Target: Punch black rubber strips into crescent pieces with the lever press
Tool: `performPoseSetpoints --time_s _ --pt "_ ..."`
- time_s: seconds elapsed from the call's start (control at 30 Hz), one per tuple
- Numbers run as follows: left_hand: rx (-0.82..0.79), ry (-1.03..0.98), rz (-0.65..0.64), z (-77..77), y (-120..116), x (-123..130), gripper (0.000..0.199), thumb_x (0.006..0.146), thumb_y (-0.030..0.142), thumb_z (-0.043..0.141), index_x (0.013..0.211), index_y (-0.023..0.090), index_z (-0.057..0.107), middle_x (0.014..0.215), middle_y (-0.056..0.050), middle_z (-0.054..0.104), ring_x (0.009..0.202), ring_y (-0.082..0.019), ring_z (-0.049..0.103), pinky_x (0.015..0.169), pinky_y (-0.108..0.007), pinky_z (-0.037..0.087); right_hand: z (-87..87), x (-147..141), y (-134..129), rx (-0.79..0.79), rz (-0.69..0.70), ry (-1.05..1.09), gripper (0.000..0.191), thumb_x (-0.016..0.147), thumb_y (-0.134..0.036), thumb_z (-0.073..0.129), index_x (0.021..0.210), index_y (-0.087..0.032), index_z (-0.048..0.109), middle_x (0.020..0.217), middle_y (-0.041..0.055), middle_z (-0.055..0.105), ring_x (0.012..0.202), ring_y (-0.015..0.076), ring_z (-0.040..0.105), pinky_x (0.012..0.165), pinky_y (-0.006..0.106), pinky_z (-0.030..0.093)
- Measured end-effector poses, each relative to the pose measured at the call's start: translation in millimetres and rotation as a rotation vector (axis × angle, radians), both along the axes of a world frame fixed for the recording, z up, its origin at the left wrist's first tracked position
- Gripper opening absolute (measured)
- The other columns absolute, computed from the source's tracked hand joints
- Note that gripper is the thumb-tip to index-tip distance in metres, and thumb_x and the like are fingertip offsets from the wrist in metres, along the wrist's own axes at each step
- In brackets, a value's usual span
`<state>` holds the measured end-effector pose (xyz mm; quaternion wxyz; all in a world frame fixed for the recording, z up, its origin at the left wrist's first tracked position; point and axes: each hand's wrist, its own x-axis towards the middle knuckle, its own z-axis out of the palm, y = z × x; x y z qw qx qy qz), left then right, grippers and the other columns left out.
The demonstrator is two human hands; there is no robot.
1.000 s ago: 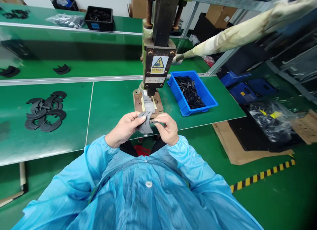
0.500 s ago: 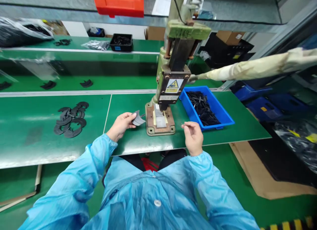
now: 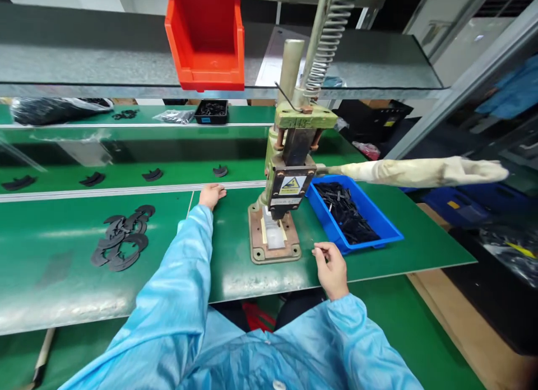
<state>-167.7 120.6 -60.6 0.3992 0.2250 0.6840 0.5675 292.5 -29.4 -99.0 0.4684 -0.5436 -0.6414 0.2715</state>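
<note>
My left hand (image 3: 212, 195) rests at the light rail (image 3: 176, 187) along the bench's far side, its fingers stretched out and holding nothing. Just beyond it a curved black plastic piece (image 3: 219, 170) lies on the green strip. My right hand (image 3: 332, 269) is closed in a pinch by the front edge, right of the press (image 3: 290, 185); whatever is between its fingertips is too small to make out. At the press's base (image 3: 275, 255) a pale plate shows under the ram. A loose pile of curved dark pieces (image 3: 121, 238) lies to the left.
A blue bin (image 3: 389, 236) of black parts stands right of the press, whose wrapped lever (image 3: 412, 171) sticks out above it. Several similar curved pieces (image 3: 92, 179) lie along the green strip. An orange bin (image 3: 212, 79) sits on the shelf overhead.
My left hand has moved forward to the rail and let go of the curved piece, which now lies on the strip. My right hand keeps its pinch. The view has tilted up.
</note>
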Motion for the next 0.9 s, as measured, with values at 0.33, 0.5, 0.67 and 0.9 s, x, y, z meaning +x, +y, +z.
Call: performPoseSetpoints --time_s 0.33,0.5,0.67,0.9 --pt "-0.021 0.473 -0.251 -24.3 -111.9 25.7 0.034 0.099 0.051 0.07 0.11 0.018 0.072 0.075 -0.002 0.075 0.07 -0.017 0.072 0.068 -0.026 0.054 34.4 -5.1 -6.6 0.018 0.13 -0.07 0.029 0.107 -0.045 0.056 0.104 -0.023 0.076 0.099 0.007 0.078 0.091 0.0178 0.074 0.085 0.035 0.064" --pt "-0.026 0.594 -0.42 -31.0 -156.9 37.8 0.045 0.099 0.063 0.063 0.092 0.02 0.073 0.077 -0.004 0.075 0.072 -0.019 0.07 0.072 -0.03 0.054 73.2 38.0 45.8 -0.037 0.067 -0.25 0.026 0.105 -0.042 0.058 0.112 -0.023 0.075 0.108 0.0078 0.079 0.098 0.0182 0.073 0.093 0.036 0.062" --pt "-0.085 0.741 -0.472 -22.1 -172.5 56.0 0.049 0.098 0.069 0.059 0.088 0.023 0.072 0.077 -0.003 0.075 0.072 -0.021 0.068 0.07 -0.032 0.05 92.1 86.2 116.1 -0.275 0.078 -0.541 0.023 0.093 -0.028 0.076 0.114 -0.021 0.075 0.108 0.0075 0.08 0.095 0.0181 0.074 0.097 0.036 0.061" --pt "-0.229 0.819 -0.557 -18.6 -169.8 54.5 0.051 0.097 0.072 0.055 0.094 0.025 0.074 0.085 -0.003 0.079 0.078 -0.024 0.072 0.07 -0.033 0.05 92.7 74.9 134.9 -0.522 0.265 -0.897 0.039 0.101 -0.049 0.072 0.125 -0.018 0.072 0.126 0.0084 0.075 0.114 0.0204 0.073 0.104 0.045 0.064"
